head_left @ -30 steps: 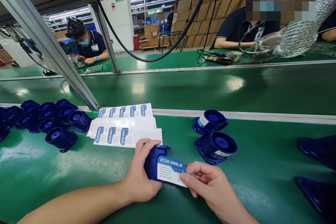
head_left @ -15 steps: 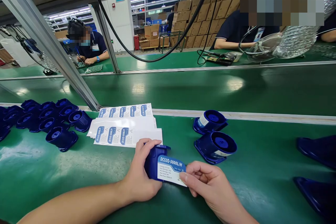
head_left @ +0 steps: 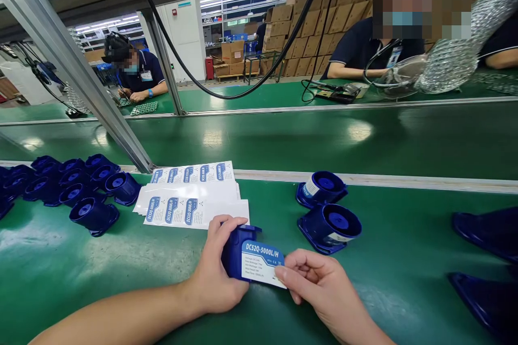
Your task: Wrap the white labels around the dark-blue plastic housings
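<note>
Blue housing (head_left: 234, 250) sits at the near middle of the green bench (head_left: 384, 280), low against its surface. The left hand (head_left: 216, 275) has its grip closed around the left side and top of it. A white and blue label (head_left: 261, 263) printed DC52Q-5000L/H lies across the housing's near face. The right hand (head_left: 319, 285) pinches the label's right edge between thumb and fingertips, and that edge overhangs the housing.

Just behind the left hand lie fanned label sheets (head_left: 194, 199), their near edge close to the knuckles. To the right, near but apart, stand two labelled housings (head_left: 329, 226), one behind the other. A cluster of unlabelled housings (head_left: 76, 188) crowds the far left. Two more dark blue parts (head_left: 489, 229) sit at the right border of the view, cut off by it.

Bare bench lies open between the right hand and those parts, and in front of the cluster on the left. A metal rail (head_left: 364, 179) bounds the bench at the back, with the conveyor belt (head_left: 283, 140) beyond it. A slanted aluminium post (head_left: 81, 75) meets the rail left of the sheets. Other people work at the far bench.
</note>
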Motion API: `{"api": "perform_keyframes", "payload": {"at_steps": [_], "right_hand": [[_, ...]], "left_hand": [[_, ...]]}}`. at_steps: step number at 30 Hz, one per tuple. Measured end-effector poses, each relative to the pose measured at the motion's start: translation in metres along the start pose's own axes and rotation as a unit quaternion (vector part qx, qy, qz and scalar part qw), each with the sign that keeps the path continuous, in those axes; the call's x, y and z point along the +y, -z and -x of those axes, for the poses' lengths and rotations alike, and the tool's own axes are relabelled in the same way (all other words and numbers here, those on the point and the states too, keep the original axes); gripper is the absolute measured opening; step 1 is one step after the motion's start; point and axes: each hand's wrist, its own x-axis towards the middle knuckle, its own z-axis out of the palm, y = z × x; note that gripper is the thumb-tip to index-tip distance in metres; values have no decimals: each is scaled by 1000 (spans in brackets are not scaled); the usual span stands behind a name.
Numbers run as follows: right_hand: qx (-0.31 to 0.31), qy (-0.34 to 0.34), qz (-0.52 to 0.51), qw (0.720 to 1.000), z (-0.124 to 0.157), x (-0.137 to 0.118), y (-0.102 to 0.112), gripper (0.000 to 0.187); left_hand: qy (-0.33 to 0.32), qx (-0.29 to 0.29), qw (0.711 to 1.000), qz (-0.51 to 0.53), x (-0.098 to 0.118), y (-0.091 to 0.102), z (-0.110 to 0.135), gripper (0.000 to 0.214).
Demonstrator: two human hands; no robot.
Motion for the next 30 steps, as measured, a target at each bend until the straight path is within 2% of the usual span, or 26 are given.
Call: {"api": "perform_keyframes", "payload": {"at_steps": [5, 9, 12, 14, 16, 18, 21, 26, 30], "right_hand": [[4, 26, 59, 998, -2, 7, 4, 46], [58, 88, 159, 982, -7, 9, 9, 56], [93, 110, 150, 978, -14, 6, 12, 53], [76, 114, 86, 987, -18, 3, 9, 50], [31, 117, 33, 992, -18, 0, 2, 61], [-11, 120, 24, 992, -16, -2, -5, 68], [-45, 133, 29, 990, -13, -6, -15, 69], [-50, 159, 32, 985, -13, -12, -21, 53], [-43, 169, 30, 984, -17, -11, -24, 54]], "left_hand": [[3, 4, 1000, -10, -1, -1, 1, 90], [2, 8, 1000, -25, -5, -2, 3, 92], [-5, 8, 999, -35, -9, -2, 5, 94], [-19, 9, 999, -47, -10, -2, 7, 91], [-41, 5, 997, -63, -11, -3, 8, 87], [-64, -2, 994, -84, -10, -4, 9, 82], [-101, -4, 988, -120, -9, -6, 9, 75], [-154, 3, 978, -144, -7, -11, 7, 70], [-133, 7, 982, -130, -10, -9, 6, 78]]}}
